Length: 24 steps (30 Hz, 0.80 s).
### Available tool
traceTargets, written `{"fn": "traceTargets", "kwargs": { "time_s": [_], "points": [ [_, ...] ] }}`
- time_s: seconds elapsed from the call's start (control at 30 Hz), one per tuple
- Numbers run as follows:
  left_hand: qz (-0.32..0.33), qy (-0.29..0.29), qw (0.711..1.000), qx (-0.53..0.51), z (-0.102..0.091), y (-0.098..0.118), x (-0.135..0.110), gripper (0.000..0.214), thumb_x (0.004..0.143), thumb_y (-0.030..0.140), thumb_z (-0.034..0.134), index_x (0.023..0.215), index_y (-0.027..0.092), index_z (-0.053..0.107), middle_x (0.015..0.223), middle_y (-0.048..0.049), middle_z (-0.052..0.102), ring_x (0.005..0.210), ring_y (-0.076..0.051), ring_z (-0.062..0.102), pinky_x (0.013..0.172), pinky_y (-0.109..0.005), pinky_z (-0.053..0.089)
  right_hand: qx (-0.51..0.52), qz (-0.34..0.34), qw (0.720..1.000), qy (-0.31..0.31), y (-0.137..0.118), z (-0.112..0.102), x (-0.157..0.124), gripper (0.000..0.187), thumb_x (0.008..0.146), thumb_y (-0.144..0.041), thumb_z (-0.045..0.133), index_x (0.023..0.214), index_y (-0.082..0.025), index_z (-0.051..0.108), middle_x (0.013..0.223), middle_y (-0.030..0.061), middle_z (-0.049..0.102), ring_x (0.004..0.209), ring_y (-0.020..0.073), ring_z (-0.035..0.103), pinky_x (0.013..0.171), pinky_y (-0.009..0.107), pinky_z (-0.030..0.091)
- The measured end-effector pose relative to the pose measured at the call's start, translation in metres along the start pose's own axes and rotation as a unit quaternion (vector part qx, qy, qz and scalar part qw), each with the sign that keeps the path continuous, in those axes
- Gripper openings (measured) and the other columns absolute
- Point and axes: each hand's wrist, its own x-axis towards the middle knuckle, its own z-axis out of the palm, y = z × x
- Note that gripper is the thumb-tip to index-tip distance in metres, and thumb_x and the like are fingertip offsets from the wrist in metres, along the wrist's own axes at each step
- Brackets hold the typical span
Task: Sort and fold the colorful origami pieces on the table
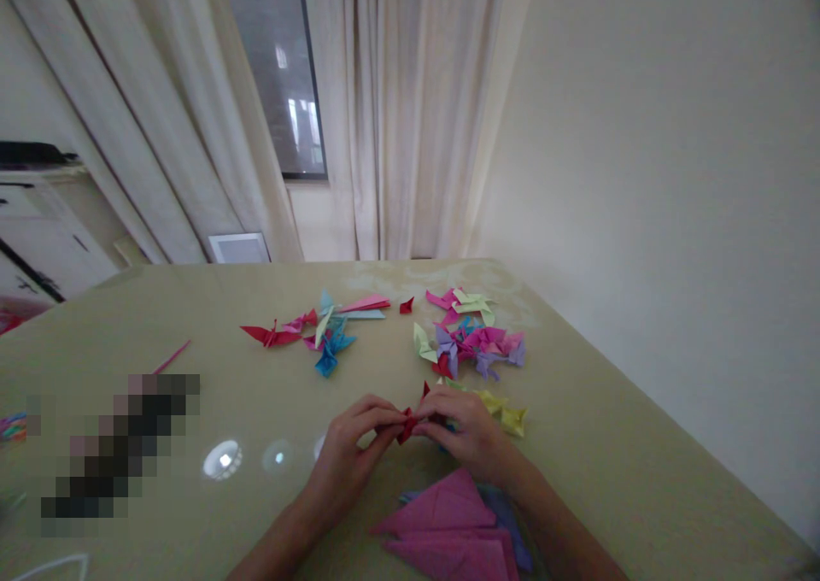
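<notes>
Between the fingertips of both hands is a small folded piece of red paper (pixel 406 427), held just above the table. My left hand (pixel 359 440) pinches it from the left, thumb and fingers together. From the right, my right hand (pixel 465 427) pinches the same piece, its fingers covering part of it. Close behind the right hand lie yellow folded papers (pixel 512 419), partly hidden by it. Nearer to me, between my forearms, rests a large pink folded paper plane (pixel 448 521) on top of bluish-purple folded paper (pixel 509 521).
Several colourful origami pieces (pixel 480 342) are heaped at the right. Another group, with a red paper crane (pixel 272 335) and a blue one (pixel 330 355), lies mid-table. A thin pink stick (pixel 172 356) and a blurred-out patch are at left. A wall (pixel 672 179) borders the table's (pixel 256 410) right side.
</notes>
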Motion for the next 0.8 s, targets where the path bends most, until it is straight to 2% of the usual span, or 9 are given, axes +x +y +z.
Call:
{"fn": "traceTargets", "kwargs": {
  "time_s": [0.07, 0.13, 0.2, 0.3, 0.37, 0.5, 0.6, 0.67, 0.8],
  "points": [
    [-0.01, -0.02, 1.0, -0.019, 0.001, 0.001, 0.001, 0.017, 0.1, 0.035, 0.066, 0.101, 0.027, 0.081, 0.097, -0.0062, 0.077, 0.09, -0.019, 0.073, 0.081, -0.028, 0.059, -0.008, -0.008, 1.0, 0.005, 0.0, 0.001, 0.0, 0.032, 0.106, -0.048, 0.063, 0.096, -0.023, 0.08, 0.084, 0.0038, 0.07, 0.081, 0.0199, 0.065, 0.076, 0.03, 0.047],
    [-0.02, -0.011, 1.0, 0.007, -0.007, -0.006, 0.004, 0.023, 0.103, 0.037, 0.059, 0.105, 0.026, 0.079, 0.104, -0.0082, 0.076, 0.097, -0.021, 0.072, 0.084, -0.031, 0.059, -0.014, -0.002, 0.999, 0.038, 0.0, -0.002, 0.0, 0.027, 0.106, -0.043, 0.064, 0.098, -0.022, 0.078, 0.086, 0.0038, 0.069, 0.079, 0.0193, 0.064, 0.072, 0.029, 0.046],
    [-0.03, 0.045, 0.994, 0.097, -0.02, -0.02, 0.007, 0.029, 0.104, 0.039, 0.054, 0.113, 0.025, 0.077, 0.118, -0.0116, 0.073, 0.109, -0.026, 0.069, 0.094, -0.039, 0.058, -0.011, 0.003, 0.996, 0.093, 0.002, -0.008, 0.0, 0.023, 0.104, -0.04, 0.065, 0.096, -0.021, 0.075, 0.087, 0.0037, 0.068, 0.077, 0.0188, 0.062, 0.07, 0.029, 0.047],
    [-0.065, 0.141, 0.944, 0.29, -0.041, -0.047, 0.009, 0.035, 0.099, 0.037, 0.055, 0.125, 0.023, 0.073, 0.137, -0.0162, 0.064, 0.116, -0.033, 0.063, 0.106, -0.057, 0.05, -0.007, 0.014, 0.981, 0.196, 0.011, -0.023, -0.001, 0.022, 0.102, -0.04, 0.066, 0.091, -0.021, 0.07, 0.084, 0.0025, 0.064, 0.072, 0.0182, 0.059, 0.066, 0.029, 0.046],
    [-0.087, 0.133, 0.919, 0.36, -0.051, -0.062, 0.008, 0.036, 0.098, 0.034, 0.054, 0.125, 0.021, 0.072, 0.137, -0.0168, 0.064, 0.114, -0.035, 0.063, 0.107, -0.06, 0.048, -0.02, 0.03, 0.969, 0.246, 0.019, -0.033, -0.002, 0.023, 0.1, -0.042, 0.067, 0.089, -0.021, 0.069, 0.081, 0.002, 0.063, 0.07, 0.0185, 0.057, 0.064, 0.029, 0.045],
    [-0.098, 0.069, 0.935, 0.334, -0.058, -0.071, 0.008, 0.026, 0.097, 0.028, 0.048, 0.104, 0.021, 0.073, 0.111, -0.0127, 0.072, 0.104, -0.031, 0.066, 0.098, -0.049, 0.054, -0.056, 0.058, 0.951, 0.298, 0.027, -0.04, -0.002, 0.028, 0.099, -0.046, 0.066, 0.089, -0.02, 0.071, 0.079, 0.0026, 0.064, 0.068, 0.0193, 0.056, 0.062, 0.03, 0.044],
    [-0.084, 0.068, 0.957, 0.271, -0.05, -0.062, 0.01, 0.016, 0.094, 0.027, 0.053, 0.093, 0.024, 0.068, 0.097, -0.008, 0.072, 0.096, -0.028, 0.068, 0.09, -0.043, 0.057, -0.074, 0.059, 0.95, 0.297, 0.024, -0.035, 0.0, 0.031, 0.1, -0.048, 0.065, 0.086, -0.02, 0.071, 0.076, 0.0022, 0.063, 0.064, 0.0187, 0.054, 0.06, 0.03, 0.043],
    [-0.055, 0.065, 0.974, 0.211, -0.04, -0.052, 0.01, 0.01, 0.094, 0.026, 0.057, 0.095, 0.024, 0.066, 0.096, -0.0063, 0.072, 0.094, -0.026, 0.07, 0.087, -0.04, 0.058, -0.075, 0.05, 0.961, 0.26, 0.019, -0.03, 0.0, 0.031, 0.101, -0.048, 0.065, 0.091, -0.02, 0.073, 0.078, 0.0029, 0.065, 0.064, 0.0184, 0.055, 0.061, 0.03, 0.045],
    [0.047, -0.005, 0.992, 0.119, -0.013, -0.028, 0.003, 0.015, 0.1, 0.023, 0.059, 0.111, 0.026, 0.069, 0.104, -0.0052, 0.075, 0.097, -0.021, 0.072, 0.087, -0.032, 0.059, -0.058, 0.01, 0.989, 0.137, 0.011, -0.015, -0.002, 0.037, 0.1, -0.05, 0.07, 0.125, -0.023, 0.074, 0.105, 0.0073, 0.072, 0.085, 0.022, 0.066, 0.078, 0.032, 0.053]
  ]
}}
